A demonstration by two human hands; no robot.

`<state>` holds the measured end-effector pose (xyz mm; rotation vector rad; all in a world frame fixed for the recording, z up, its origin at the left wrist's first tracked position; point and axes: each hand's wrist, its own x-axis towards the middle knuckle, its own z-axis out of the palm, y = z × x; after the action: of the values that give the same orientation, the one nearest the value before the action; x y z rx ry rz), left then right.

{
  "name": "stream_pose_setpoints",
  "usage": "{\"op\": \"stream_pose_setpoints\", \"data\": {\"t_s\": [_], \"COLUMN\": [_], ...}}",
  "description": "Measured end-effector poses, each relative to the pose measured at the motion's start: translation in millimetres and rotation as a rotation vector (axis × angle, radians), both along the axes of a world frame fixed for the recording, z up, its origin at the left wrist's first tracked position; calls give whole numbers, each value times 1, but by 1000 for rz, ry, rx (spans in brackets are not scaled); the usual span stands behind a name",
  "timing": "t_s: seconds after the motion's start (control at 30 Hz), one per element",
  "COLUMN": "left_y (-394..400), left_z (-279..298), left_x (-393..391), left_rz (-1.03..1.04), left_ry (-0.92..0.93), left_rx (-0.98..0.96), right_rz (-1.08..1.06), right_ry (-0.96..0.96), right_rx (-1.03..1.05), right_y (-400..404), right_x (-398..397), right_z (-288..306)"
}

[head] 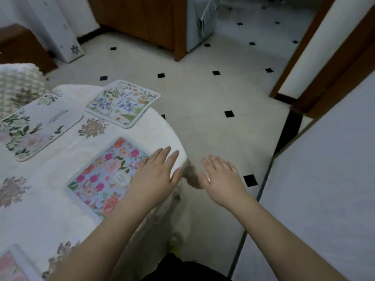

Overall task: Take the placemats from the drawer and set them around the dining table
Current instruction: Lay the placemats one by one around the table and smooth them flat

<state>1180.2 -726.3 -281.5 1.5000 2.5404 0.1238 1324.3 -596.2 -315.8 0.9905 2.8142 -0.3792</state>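
My left grip [156, 175], fingers flat, rests on the placemat [105, 175] lying at its nine o'clock on the worktop [60, 199]; right grip [221, 177] hovers wide, farther.

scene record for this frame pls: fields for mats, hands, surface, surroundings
mats_in_view: four laid flat on the table
mat_near_hand: blue rose-print placemat
mats_far: blue-flower placemat; white-floral placemat
mat_cut_off: pink placemat, bottom left edge
left_hand: left hand flat, fingers straight, over the rose-print mat's right edge
right_hand: right hand open, off the table, above the floor, holding nothing
surface: white tablecloth with flower motifs
surroundings: tiled floor; wooden cabinet
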Motion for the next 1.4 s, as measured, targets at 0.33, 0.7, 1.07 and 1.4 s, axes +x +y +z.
{"op": "stream_pose_setpoints", "data": {"t_s": [0.33, 0.7, 1.07, 1.4], "left_y": [115, 255, 374, 432], "left_z": [19, 34, 40, 56], "left_x": [-32, -57, -45, -76], "left_rz": [-226, -262, -161, -33], "left_ry": [38, 64, 156, 193], "left_rx": [-30, 41, -56, -20], "right_rz": [-191, -357, -226, -64], "right_ry": [20, -34, 39, 110], "right_rx": [108, 215, 143, 180], "right_y": [102, 208, 346, 428], "right_x": [6, 4, -21, -76], "right_z": [28, 39, 36, 67]}}
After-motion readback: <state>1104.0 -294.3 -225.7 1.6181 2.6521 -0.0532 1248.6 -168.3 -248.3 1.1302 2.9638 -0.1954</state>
